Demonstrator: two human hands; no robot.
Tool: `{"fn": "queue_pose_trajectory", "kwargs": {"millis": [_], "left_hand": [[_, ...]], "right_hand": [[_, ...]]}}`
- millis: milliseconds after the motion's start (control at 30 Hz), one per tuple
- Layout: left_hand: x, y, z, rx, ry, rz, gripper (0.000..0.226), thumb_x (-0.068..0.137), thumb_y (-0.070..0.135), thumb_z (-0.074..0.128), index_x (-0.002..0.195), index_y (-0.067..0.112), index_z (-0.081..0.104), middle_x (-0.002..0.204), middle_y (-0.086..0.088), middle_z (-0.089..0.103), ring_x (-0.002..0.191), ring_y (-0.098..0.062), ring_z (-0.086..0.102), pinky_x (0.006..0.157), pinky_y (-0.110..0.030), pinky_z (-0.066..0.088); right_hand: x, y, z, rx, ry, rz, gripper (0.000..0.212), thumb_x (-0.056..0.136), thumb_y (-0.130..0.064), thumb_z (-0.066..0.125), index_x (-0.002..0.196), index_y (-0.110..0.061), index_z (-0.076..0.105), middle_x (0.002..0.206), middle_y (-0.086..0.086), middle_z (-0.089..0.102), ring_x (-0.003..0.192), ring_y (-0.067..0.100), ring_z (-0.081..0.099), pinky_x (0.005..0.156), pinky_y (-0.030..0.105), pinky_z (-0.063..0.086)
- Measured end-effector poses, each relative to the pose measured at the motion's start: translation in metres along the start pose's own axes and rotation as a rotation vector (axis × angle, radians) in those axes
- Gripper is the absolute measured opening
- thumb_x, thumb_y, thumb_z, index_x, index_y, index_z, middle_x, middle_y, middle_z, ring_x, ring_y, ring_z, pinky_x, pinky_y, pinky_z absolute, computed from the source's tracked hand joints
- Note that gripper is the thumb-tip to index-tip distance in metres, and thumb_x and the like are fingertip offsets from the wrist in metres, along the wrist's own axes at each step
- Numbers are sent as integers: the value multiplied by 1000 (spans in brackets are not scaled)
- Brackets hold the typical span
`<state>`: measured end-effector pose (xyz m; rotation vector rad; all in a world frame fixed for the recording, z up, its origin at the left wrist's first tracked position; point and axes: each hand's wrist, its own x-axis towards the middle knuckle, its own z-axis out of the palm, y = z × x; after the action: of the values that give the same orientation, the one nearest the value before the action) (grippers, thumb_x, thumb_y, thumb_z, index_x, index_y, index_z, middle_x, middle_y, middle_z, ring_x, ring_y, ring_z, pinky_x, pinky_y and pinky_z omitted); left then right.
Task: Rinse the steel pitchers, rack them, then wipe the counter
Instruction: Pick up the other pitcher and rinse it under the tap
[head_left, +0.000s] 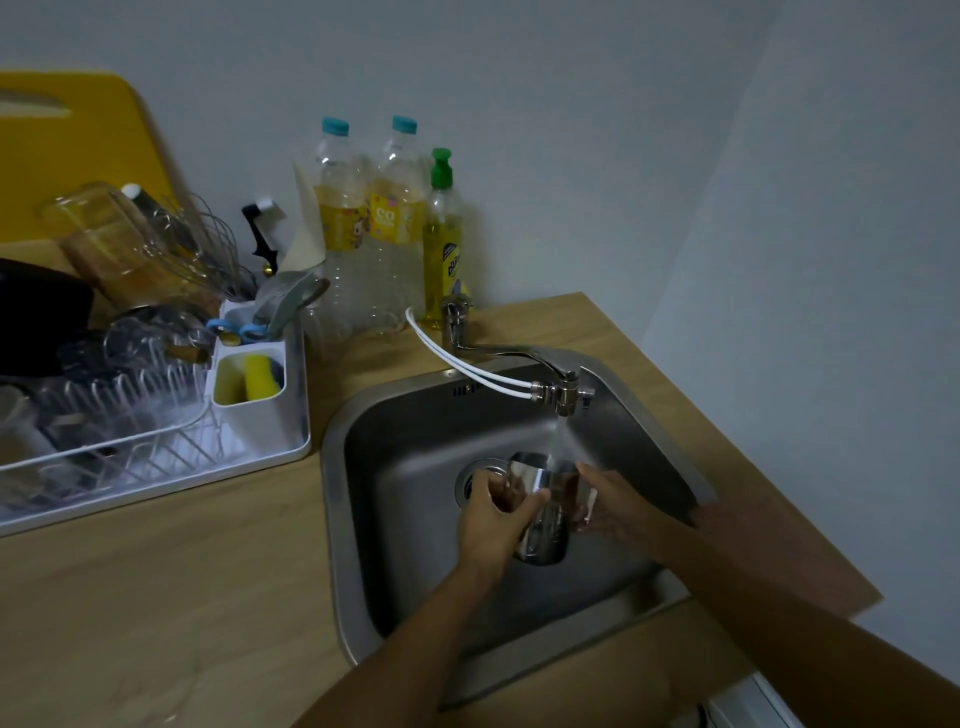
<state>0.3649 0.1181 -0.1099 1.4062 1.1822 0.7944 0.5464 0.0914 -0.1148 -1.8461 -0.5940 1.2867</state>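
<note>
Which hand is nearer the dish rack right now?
Left. The left hand grips the steel pitcher on the side toward the dish rack; the right hand is on its far side.
</note>
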Motion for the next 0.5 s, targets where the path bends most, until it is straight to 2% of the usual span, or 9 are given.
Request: {"fn": "queue_pose_trajectory", "kwargs": {"millis": [67, 167, 233, 300, 367, 433, 500], "left_hand": [[5, -3, -6, 16, -10, 28, 42, 69, 37, 78, 93, 12, 53, 86, 0, 65, 85, -20, 63, 80, -36, 54], [11, -1, -16, -15, -86, 31, 43, 74, 27, 77, 106, 12, 52, 102, 0, 65, 95, -15, 62, 78, -22, 51], [15, -2, -18, -97, -187, -4, 54, 76, 22, 75, 122, 16, 47, 120, 2, 60, 110, -14, 58, 89, -23, 49], [15, -3, -16, -187, -244, -16, 66, 77, 18, 75, 134, 17, 43, 130, 2, 56, 120, -14, 54, 102, -33, 45], [12, -3, -7, -243, -258, -20, 56, 79, 13, 72, 130, 11, 50, 121, 0, 62, 114, -14, 58, 105, -37, 44], [7, 3, 6, -317, -231, -86, 38, 82, 9, 69, 118, 8, 57, 108, 0, 66, 99, -10, 61, 98, -32, 48], [4, 7, 22, -385, -211, -175, 25, 83, 12, 68, 107, 12, 61, 105, -5, 66, 87, -9, 61, 78, -22, 51]], "right_hand": [[-3, 2, 11, 130, 7, 54, 49, 89, -47, 52, 120, -10, 56, 114, 17, 61, 94, 30, 63, 69, 38, 56], [-11, -2, 16, 194, -46, -2, 31, 93, -38, 50, 106, -13, 63, 112, 18, 65, 105, 32, 62, 93, 48, 50], [-14, -9, 14, 173, -24, -59, 24, 93, -33, 52, 97, -12, 63, 111, 18, 64, 105, 31, 61, 98, 48, 47], [-19, -19, 9, 95, 31, -149, 15, 91, -29, 55, 95, -14, 58, 104, 13, 61, 93, 23, 61, 86, 39, 50], [-22, -28, 1, -13, 45, -267, 17, 91, -26, 55, 101, -12, 55, 100, 9, 59, 85, 16, 59, 73, 28, 48], [-26, -38, -7, -116, 22, -355, 19, 93, -23, 52, 106, -10, 56, 97, 5, 61, 85, 13, 60, 71, 22, 46], [-27, -47, -15, -232, 11, -404, 18, 94, -23, 51, 103, -9, 57, 93, 1, 62, 87, 16, 61, 72, 20, 45]]}}
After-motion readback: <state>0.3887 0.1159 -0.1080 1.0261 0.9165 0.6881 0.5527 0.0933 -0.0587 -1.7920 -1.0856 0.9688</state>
